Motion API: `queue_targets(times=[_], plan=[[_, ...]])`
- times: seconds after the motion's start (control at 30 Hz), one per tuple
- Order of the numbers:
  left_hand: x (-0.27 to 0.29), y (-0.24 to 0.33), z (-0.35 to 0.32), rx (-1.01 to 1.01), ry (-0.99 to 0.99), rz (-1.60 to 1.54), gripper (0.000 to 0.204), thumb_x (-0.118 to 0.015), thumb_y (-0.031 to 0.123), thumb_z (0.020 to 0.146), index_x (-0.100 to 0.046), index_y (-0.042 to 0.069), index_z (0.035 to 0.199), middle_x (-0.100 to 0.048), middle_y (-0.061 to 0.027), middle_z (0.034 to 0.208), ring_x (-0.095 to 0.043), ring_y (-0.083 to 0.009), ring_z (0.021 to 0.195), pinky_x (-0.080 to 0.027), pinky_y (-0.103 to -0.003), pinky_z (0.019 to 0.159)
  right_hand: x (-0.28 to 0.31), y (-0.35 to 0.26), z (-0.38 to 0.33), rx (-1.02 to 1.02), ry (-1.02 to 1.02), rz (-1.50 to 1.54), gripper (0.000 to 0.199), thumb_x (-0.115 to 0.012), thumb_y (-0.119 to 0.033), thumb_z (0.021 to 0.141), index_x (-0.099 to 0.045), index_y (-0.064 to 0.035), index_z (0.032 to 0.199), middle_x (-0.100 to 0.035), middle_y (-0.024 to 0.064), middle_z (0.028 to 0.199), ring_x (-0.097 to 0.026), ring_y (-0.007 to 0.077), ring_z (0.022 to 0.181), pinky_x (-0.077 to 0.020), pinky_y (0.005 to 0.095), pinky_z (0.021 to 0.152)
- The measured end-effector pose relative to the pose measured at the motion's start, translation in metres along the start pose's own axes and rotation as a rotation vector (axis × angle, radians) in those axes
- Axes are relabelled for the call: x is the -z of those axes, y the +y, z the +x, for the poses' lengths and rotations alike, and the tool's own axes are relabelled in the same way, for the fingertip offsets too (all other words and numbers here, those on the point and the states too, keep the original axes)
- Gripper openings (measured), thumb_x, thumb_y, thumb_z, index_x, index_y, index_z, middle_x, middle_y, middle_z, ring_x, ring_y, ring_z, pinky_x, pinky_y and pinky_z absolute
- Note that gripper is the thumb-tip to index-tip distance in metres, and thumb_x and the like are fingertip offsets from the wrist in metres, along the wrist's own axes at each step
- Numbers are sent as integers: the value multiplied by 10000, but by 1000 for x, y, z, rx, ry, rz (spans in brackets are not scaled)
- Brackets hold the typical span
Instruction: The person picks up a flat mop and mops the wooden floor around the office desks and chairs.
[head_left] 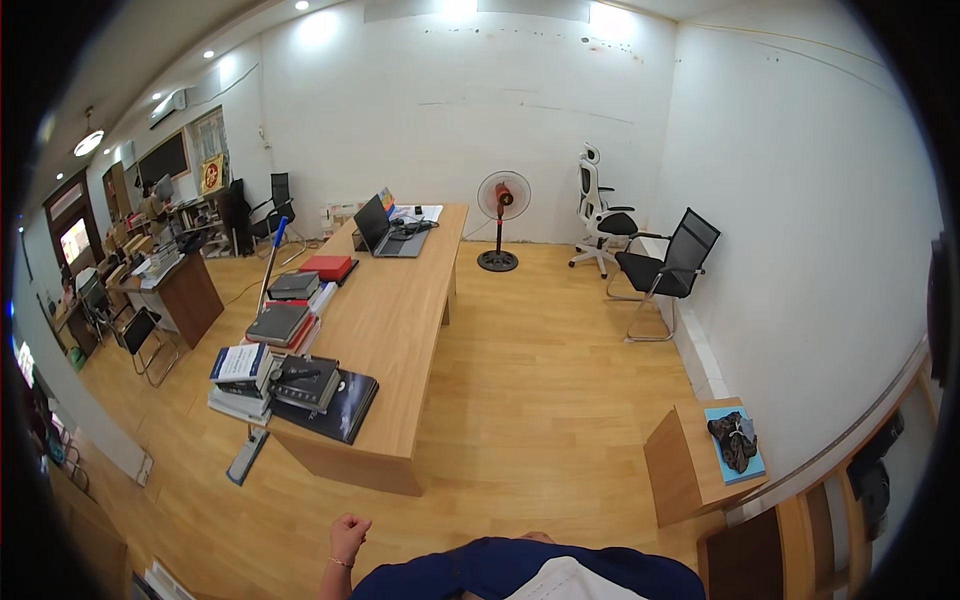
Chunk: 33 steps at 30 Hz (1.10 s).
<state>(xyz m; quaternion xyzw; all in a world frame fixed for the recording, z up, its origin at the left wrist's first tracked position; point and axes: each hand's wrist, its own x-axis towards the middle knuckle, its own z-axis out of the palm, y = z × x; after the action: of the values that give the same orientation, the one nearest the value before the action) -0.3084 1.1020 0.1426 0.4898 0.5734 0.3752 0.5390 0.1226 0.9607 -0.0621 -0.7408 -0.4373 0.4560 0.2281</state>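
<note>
My left hand (pixel 348 538) is raised at the lower edge, its fingers curled in, and I see nothing in them. A thin bracelet circles its wrist. It touches nothing; nearest to it is the close end of the long wooden desk (pixel 400 350). Of my right hand, at most a small patch of skin (pixel 538 537) shows above my dark blue clothing; its fingers are hidden. Stacks of books (pixel 310 382) lie on the desk's near left corner, and a flat mop (pixel 247 458) with a blue-topped handle leans along that side.
An open laptop (pixel 395 235) stands on the desk's far part. Beyond are a standing fan (pixel 500 215), a white office chair (pixel 598 215) and a black mesh chair (pixel 680 265). A low wooden cabinet (pixel 690 480) at right bears a dark bundle (pixel 735 440). Another desk (pixel 185 300) stands left.
</note>
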Motion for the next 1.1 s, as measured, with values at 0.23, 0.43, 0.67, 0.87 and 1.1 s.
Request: queue_targets(times=[0.23, 0.43, 0.67, 0.87, 1.1], plan=[[-12, 53, 83, -77, -7, -121, 198, -697, 120, 782, -545, 58, 672, -518, 14, 574, -469, -61, 491, -391, -208, 459, -11, -26, 75, 14, 31, 90, 344, -549, -381, 839, -673, -71, 921, -673, 86, 800, -637, 236, 753, -504, 328, 663], [-12, 94, 141, -181, -83, -88, 201, -710, 126, 779, -558, 54, 668, -532, 13, 588, -473, -57, 504, -387, -210, 465, 14, -79, 160, 60, 60, 44, 343, -563, -373, 835, -673, -65, 939, -675, 90, 823, -637, 230, 758, -505, 328, 675], [17, 117, 199, -205, 73, 52, 211, -722, 176, 761, -588, 48, 660, -539, 4, 560, -488, -67, 505, -371, -222, 450, 50, -103, 196, 57, -14, -126, 344, -579, -363, 830, -672, -59, 960, -678, 95, 849, -637, 224, 765, -507, 327, 690], [17, 164, 259, -357, 14, 218, 227, -706, 215, 751, -599, 31, 673, -558, -28, 546, -498, -96, 485, -388, -266, 460, 41, -142, 199, -179, 15, 390, 311, -612, -288, 816, -659, -23, 971, -677, 103, 857, -635, 203, 753, -508, 316, 692], [34, 217, 364, -486, -18, 289, 190, -690, 169, 779, -588, 32, 699, -557, -3, 595, -509, -63, 551, -399, -234, 494, 33, -147, 200, -207, 47, 287, 302, -611, -269, 818, -653, -17, 979, -676, 107, 855, -634, 202, 748, -509, 318, 683]])
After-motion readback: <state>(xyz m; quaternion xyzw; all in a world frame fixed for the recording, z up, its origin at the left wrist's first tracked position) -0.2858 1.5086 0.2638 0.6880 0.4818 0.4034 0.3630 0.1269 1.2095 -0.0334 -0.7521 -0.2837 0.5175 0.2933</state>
